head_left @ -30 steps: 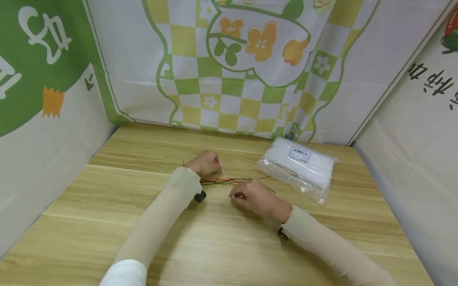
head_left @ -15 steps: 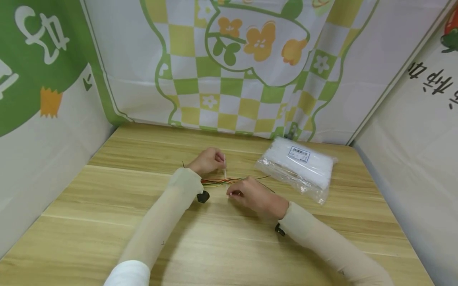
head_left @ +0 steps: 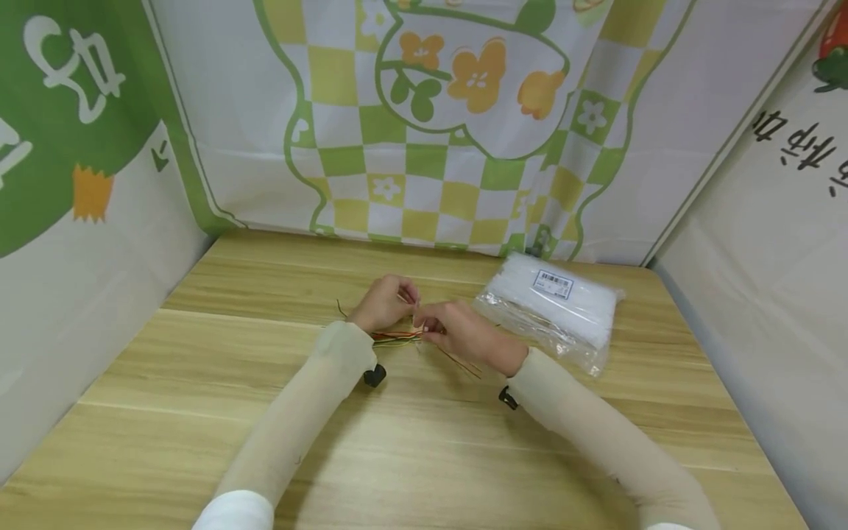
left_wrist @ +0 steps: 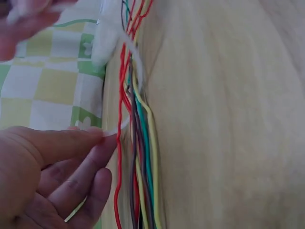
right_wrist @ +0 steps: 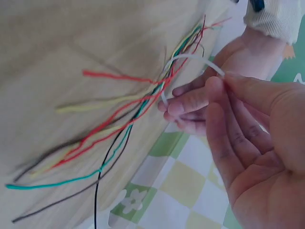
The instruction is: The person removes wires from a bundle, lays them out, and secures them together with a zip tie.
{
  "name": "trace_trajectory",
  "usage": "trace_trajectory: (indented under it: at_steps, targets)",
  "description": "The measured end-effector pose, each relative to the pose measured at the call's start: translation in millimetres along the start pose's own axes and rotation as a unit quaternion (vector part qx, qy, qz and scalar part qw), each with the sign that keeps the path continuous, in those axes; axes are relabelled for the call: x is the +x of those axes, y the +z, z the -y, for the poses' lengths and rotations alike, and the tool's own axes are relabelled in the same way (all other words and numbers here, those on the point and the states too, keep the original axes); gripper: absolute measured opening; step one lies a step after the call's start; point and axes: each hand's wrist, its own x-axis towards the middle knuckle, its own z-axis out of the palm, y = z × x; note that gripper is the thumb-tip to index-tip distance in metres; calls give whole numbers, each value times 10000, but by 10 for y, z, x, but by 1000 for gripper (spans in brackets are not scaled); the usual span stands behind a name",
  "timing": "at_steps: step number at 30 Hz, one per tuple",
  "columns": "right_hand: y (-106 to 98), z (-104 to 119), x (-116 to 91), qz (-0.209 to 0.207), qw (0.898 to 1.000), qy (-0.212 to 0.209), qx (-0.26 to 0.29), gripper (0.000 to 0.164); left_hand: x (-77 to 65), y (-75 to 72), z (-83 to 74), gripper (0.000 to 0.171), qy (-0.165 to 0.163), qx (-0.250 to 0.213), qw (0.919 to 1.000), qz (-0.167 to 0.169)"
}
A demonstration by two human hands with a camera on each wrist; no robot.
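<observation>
Wooden table [head_left: 199,353] with patterned cloth walls carries a bundle of coloured wires [head_left: 397,337] at centre and a bag of white ties [head_left: 553,305] just right. Left hand [head_left: 380,303] and right hand [head_left: 457,331] meet over the bundle. Each grip pinches one end of a white cable tie [right_wrist: 190,64] looped round the wires.

A: How is the head view lit?
B: Evenly and brightly from above; the forearms cast soft, faint shadows on the tabletop [head_left: 199,412], and the plastic bag [head_left: 553,309] shows mild glare. Straight edges bow toward the corners.

A: And the wrist views?
B: Softer: the left hand [left_wrist: 52,176] is near and slightly blurred, the wires [right_wrist: 119,119] sharper, the backdrop hazy.
</observation>
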Motion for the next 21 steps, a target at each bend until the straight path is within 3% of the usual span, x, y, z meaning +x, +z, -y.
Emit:
trace_trajectory:
  at_steps: [5, 12, 21]
  targets:
    - [-36, -15, 119, -228, 9983, 482, 214, 11, -33, 4, -3, 4, 127, 58, 9998, -156]
    - [-57, -101, 209, -459, 9979, 423, 178, 13, -54, 34, 4, 4, 313, 128, 9987, -371]
    - [-120, -195, 288, -559, 9957, 723, 163, 10, -116, 72, 13, 5, 337, -419, 9976, -427]
